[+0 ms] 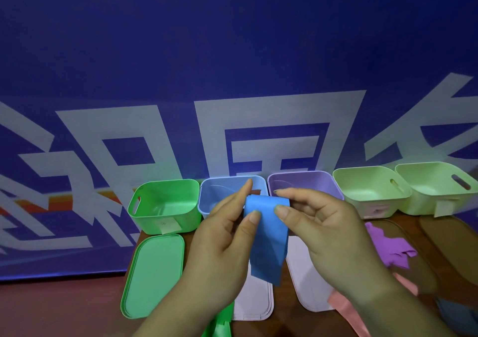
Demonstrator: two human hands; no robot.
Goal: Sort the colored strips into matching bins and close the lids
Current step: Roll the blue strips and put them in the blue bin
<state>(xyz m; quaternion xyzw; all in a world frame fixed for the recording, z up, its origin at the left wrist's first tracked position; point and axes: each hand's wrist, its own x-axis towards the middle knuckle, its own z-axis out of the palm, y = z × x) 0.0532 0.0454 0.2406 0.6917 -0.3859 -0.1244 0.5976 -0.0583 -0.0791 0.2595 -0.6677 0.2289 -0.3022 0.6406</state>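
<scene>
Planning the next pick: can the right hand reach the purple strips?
Likely yes once freed: the purple strips lie uncovered beside the right hand, but its fingers pinch the blue strip.

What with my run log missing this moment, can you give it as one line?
held: blue strip; left hand: pinches strip; right hand: pinches strip; blue bin: open, behind strip; green lid: off

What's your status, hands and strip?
Left hand and right hand both pinch the broad flat blue strip. Held before the open pale blue plastic bin. Nothing seen blocking it.
</scene>
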